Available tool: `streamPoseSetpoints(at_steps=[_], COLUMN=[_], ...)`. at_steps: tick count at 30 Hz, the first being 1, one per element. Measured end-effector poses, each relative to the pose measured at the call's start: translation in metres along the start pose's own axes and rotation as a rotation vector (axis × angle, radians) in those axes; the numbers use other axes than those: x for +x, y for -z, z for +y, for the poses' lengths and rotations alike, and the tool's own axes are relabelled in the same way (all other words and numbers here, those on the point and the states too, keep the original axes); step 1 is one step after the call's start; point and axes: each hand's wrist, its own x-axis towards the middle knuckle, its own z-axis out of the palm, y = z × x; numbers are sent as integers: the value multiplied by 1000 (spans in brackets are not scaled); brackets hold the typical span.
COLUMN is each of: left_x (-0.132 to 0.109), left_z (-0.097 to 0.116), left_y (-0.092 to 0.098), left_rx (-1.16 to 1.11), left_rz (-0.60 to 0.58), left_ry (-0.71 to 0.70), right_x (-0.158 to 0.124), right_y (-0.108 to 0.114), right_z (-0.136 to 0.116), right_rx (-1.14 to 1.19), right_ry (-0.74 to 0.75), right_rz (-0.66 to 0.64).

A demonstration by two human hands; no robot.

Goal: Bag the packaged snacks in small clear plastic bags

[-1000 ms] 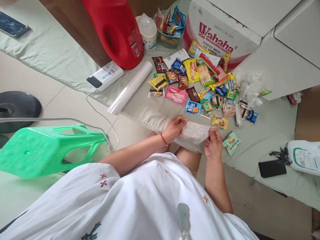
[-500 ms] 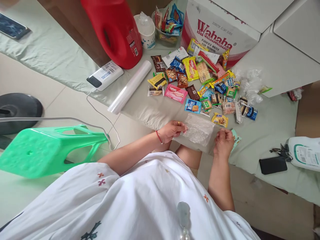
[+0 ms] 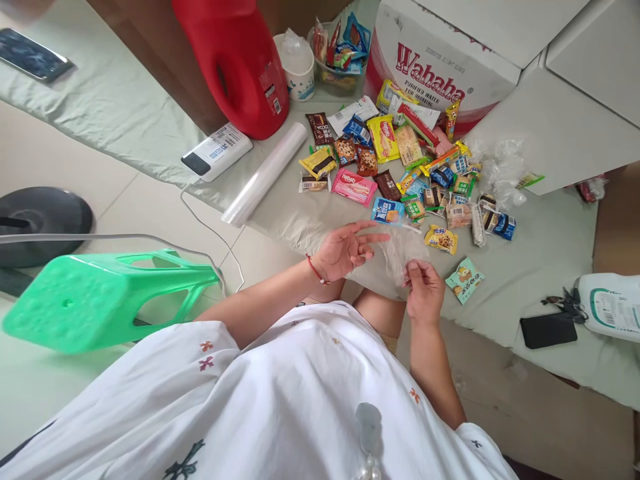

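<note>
A clear plastic bag (image 3: 400, 250) hangs over the table's front edge, its upper part crumpled. My right hand (image 3: 425, 287) pinches the bag's right side between thumb and fingers. At the bag's left side is my left hand (image 3: 345, 252), palm turned up, with fingers apart and the index and middle fingers stretched out towards the plastic. Just beyond the bag lie a blue biscuit packet (image 3: 387, 211) and a yellow cookie packet (image 3: 441, 239). A mint-green snack packet (image 3: 465, 280) rests to the right of my right hand.
Many wrapped snacks, among them a pink wafer packet (image 3: 353, 187), cover the table's middle. Behind them stand a Wahaha carton (image 3: 435, 60), a red jug (image 3: 240, 73) and a paper cup (image 3: 299, 73). A plastic film roll (image 3: 265, 175) lies left; a green stool (image 3: 100, 300) is on the floor.
My left hand has let go of the bag and spread its fingers. My right hand has moved left, uncovering the mint-green packet. The bag, stretched flat before, is now bunched.
</note>
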Motion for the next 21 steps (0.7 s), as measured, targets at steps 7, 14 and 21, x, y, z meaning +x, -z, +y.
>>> streamPoseSetpoints(at_steps=[7, 14, 21], left_x=[-16, 1, 2], left_z=[-36, -37, -27], left_y=[-16, -5, 37], left_rx=[638, 466, 424], left_rz=[88, 81, 284], left_ry=[-450, -393, -344], right_x=[-18, -11, -1], right_y=[-24, -8, 19], right_z=[-19, -24, -15], right_rx=[355, 362, 465], right_ry=[-272, -213, -299], right_rz=[-92, 27, 96])
